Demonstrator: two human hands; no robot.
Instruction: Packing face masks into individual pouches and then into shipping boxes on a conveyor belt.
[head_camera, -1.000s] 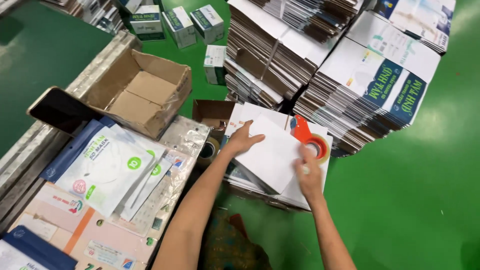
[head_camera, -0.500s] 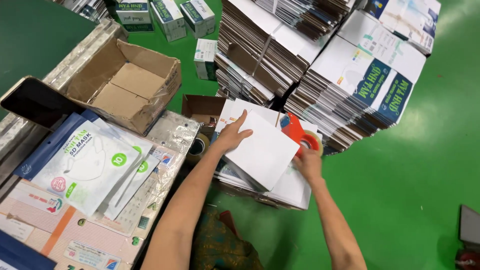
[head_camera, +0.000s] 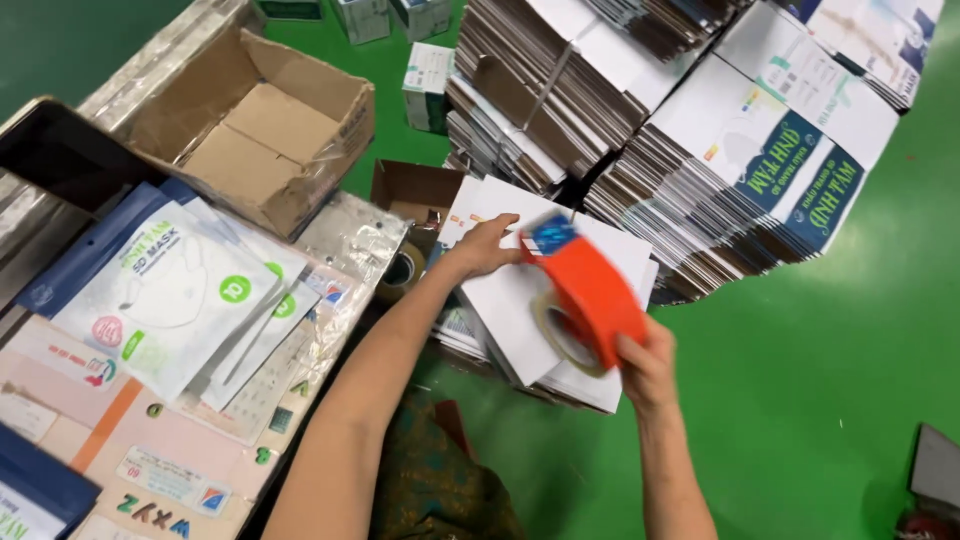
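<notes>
I'm seeing an orange plastic tape dispenser (head_camera: 585, 290) looking smooth. The white flat cartons (head_camera: 530, 310) are looking matt cardboard. Mask pouches (head_camera: 165, 290) are shining glossy.

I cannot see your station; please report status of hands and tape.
Left hand flat on white flat cartons. Right hand grips orange tape dispenser above them. Nothing between.

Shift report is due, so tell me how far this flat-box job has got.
Done: nothing shows tape yet; a few small made-up boxes stand on the floor. In hand: right hand holds the orange tape dispenser, left hand presses the white flat carton. Left: tall stacks of flat cartons wait.
</notes>
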